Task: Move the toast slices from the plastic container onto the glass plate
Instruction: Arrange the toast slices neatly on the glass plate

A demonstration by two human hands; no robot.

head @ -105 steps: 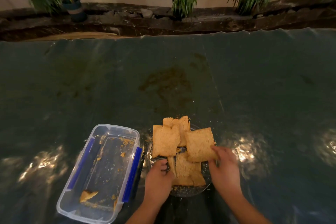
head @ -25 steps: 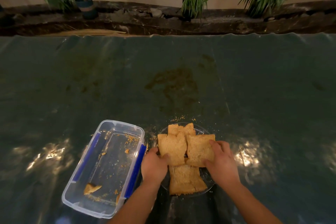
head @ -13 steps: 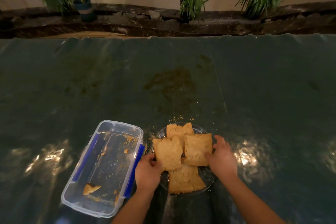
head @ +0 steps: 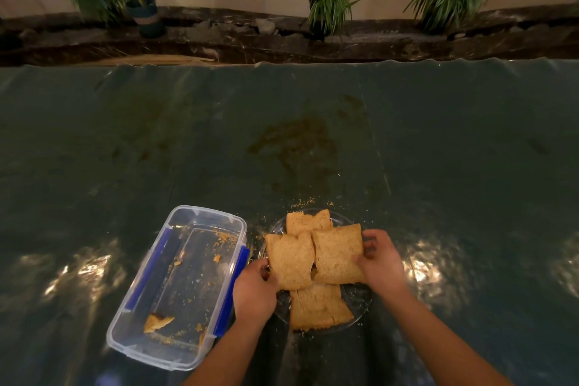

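Several toast slices lie overlapping on the glass plate [head: 360, 304] near the table's front edge. My left hand [head: 255, 290] pinches the near left edge of the left toast slice [head: 291, 262]. My right hand [head: 380, 262] grips the right edge of the right toast slice [head: 336, 252]. Another slice [head: 308, 222] lies at the far side of the plate and one more [head: 318, 305] at the near side. The clear plastic container [head: 175, 354] with blue clips stands left of the plate, holding a broken toast piece [head: 156, 321] and crumbs.
A dark green plastic sheet [head: 438, 166] covers the table, with a brown stain [head: 297, 147] beyond the plate and crumbs around it. Potted plants [head: 329, 3] stand on a stone ledge past the table's far edge.
Both hands have shifted slightly outward while holding the two top slices, which now lie side by side a little farther up the plate. The container has not moved.
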